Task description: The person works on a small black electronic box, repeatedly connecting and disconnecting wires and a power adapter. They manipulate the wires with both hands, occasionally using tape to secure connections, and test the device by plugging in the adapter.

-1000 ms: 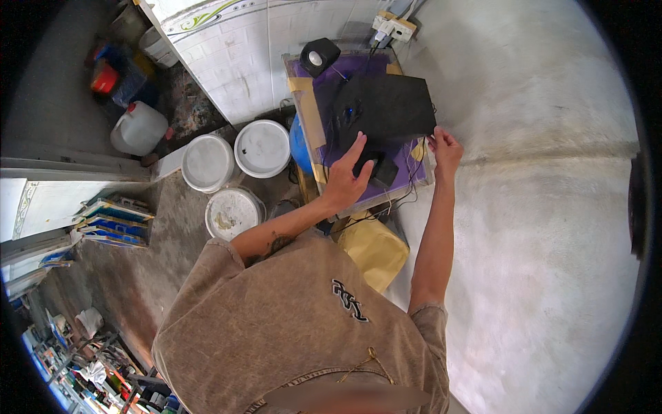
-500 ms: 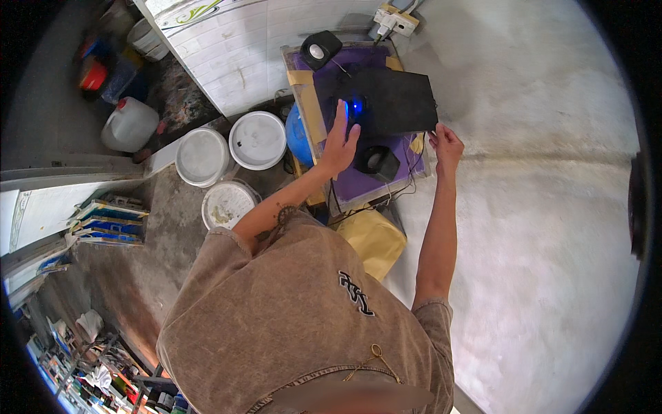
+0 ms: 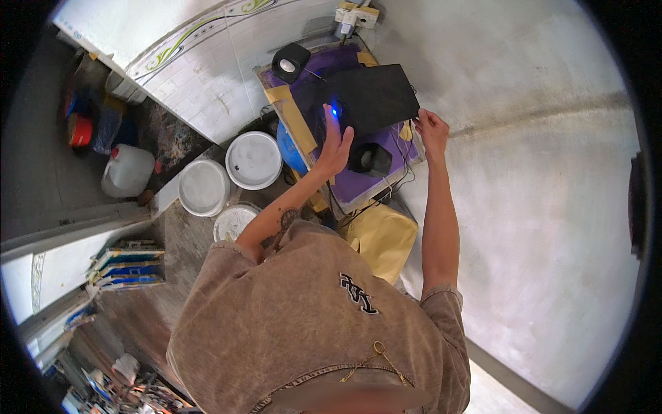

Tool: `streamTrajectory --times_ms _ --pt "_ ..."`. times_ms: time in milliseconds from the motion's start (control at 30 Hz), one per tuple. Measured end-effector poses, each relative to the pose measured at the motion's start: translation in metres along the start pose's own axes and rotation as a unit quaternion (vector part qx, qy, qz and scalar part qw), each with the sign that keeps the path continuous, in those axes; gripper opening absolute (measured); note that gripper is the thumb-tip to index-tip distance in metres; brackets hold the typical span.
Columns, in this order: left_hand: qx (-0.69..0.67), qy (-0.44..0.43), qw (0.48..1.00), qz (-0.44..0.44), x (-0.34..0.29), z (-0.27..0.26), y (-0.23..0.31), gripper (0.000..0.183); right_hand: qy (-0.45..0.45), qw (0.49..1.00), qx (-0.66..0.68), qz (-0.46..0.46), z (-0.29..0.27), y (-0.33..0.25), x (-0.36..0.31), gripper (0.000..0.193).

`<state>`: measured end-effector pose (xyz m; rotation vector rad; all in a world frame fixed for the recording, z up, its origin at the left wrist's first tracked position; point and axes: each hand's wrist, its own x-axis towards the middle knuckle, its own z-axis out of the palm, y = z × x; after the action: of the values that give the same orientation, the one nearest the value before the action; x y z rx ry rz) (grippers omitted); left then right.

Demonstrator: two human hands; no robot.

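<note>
A black box-shaped unit, probably a subwoofer, lies on a small table with a purple top. A blue light glows on its left end. My left hand is beside that lit end, fingers stretched out and thumb apart; whether the fingertips touch it I cannot tell. At the box's right rear corner, my right hand has its fingers bent together in a pinch, and what is between them is hidden. One small black speaker stands at the table's far left, another small speaker at the near side.
Cables hang over the table's near right edge. A power strip is at the wall behind. Lidded white buckets and a blue round object stand left of the table. A yellow bag-like item sits below it. A white wall borders the right.
The whole view has turned and shifted slightly, moving the table left in the picture. Both hands stay at the same ends of the black unit.
</note>
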<state>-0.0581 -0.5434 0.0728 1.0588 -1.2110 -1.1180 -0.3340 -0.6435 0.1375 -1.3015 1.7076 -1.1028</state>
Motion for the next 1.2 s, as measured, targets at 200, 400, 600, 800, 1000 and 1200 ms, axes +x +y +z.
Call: streamTrajectory --times_ms 200,400,600,800,1000,1200 --pt "-0.005 -0.024 1.0 0.008 -0.003 -0.009 -0.001 0.092 0.037 0.998 0.041 -0.043 0.009 -0.001 -0.006 0.034" --pt "0.025 -0.036 0.999 0.013 -0.001 -0.019 0.006 0.114 0.037 0.999 0.013 -0.006 0.006 -0.005 -0.004 0.033" --pt "0.042 -0.049 0.998 0.003 0.001 -0.026 0.013 0.128 0.008 0.998 0.037 0.041 0.001 -0.014 -0.004 0.033" --pt "0.014 -0.057 0.998 0.01 0.017 -0.034 0.007 0.122 0.028 0.996 0.069 0.043 0.002 -0.006 -0.016 0.031" --pt "-0.022 -0.07 0.997 0.03 0.022 -0.04 0.005 0.116 0.05 0.996 0.067 0.03 0.007 0.001 -0.022 0.03" --pt "-0.062 -0.04 0.997 0.001 0.023 -0.036 0.008 0.103 0.0 0.993 0.116 0.034 -0.003 -0.01 -0.036 0.036"
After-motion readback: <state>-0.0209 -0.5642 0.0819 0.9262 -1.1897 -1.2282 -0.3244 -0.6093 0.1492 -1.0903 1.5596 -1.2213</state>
